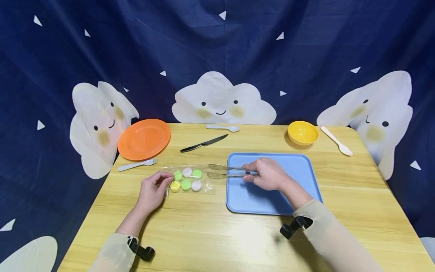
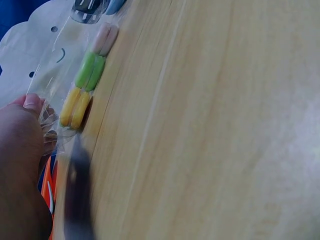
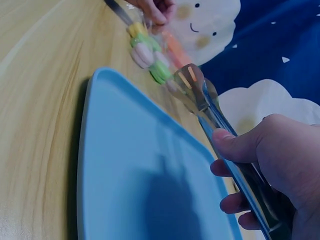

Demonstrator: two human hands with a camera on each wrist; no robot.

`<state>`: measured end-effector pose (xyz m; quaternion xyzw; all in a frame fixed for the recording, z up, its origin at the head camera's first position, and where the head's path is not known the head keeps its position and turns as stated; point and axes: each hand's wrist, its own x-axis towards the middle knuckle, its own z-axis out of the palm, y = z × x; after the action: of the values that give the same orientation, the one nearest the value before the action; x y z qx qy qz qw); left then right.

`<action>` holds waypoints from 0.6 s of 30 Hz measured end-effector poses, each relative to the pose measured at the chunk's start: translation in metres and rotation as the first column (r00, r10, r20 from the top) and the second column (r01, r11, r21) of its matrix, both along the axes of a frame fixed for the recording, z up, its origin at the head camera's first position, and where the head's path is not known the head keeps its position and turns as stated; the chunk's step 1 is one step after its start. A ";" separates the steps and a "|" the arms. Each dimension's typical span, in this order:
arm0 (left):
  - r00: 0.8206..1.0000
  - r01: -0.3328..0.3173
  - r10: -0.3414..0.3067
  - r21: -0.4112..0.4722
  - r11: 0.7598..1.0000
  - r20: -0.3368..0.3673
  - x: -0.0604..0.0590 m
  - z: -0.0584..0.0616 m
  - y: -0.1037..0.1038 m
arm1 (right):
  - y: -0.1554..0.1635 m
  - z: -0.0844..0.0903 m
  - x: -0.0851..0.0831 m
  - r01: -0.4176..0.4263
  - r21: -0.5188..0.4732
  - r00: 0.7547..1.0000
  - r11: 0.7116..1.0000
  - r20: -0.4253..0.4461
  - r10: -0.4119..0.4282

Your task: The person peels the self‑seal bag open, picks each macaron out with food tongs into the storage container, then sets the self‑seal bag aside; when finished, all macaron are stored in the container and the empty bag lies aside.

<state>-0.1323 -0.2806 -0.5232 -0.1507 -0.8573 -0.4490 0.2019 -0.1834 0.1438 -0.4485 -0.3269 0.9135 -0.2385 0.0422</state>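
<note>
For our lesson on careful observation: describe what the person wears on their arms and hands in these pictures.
Both arms wear long, pale beige sleeves that end at the wrists. A small black device is strapped at each wrist: one on the left, one on the right. The left hand and right hand are bare: no gloves, rings or watch show.

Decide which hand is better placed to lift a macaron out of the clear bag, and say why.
The right hand, probably. It already grips the tongs, whose open tips point at the macarons at the bag. The left hand pinches the bag's far end, holding it steady.
</note>
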 end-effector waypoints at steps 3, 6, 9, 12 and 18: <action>1.000 0.007 -0.007 0.005 1.000 -0.002 0.000 0.001 0.000 | 0.003 0.001 0.000 0.005 -0.002 1.000 1.000 0.012 -0.005; 1.000 0.007 -0.007 0.004 1.000 -0.005 0.000 0.002 0.001 | 0.005 0.003 0.001 0.008 0.013 1.000 1.000 0.020 -0.008; 1.000 -0.001 0.001 -0.004 1.000 -0.004 0.000 0.002 0.001 | 0.004 0.004 0.001 0.000 0.035 1.000 0.999 0.024 -0.001; 1.000 -0.005 0.005 -0.005 1.000 -0.002 0.000 0.002 0.002 | 0.001 0.003 0.002 -0.004 0.047 1.000 0.999 0.028 0.003; 1.000 -0.004 0.004 -0.006 1.000 -0.005 0.000 0.003 0.002 | -0.010 -0.003 0.001 -0.002 0.060 1.000 0.998 0.007 0.002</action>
<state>-0.1318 -0.2783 -0.5204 -0.1507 -0.8583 -0.4459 0.2043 -0.1821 0.1337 -0.4517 -0.3256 0.9198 -0.2118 0.0553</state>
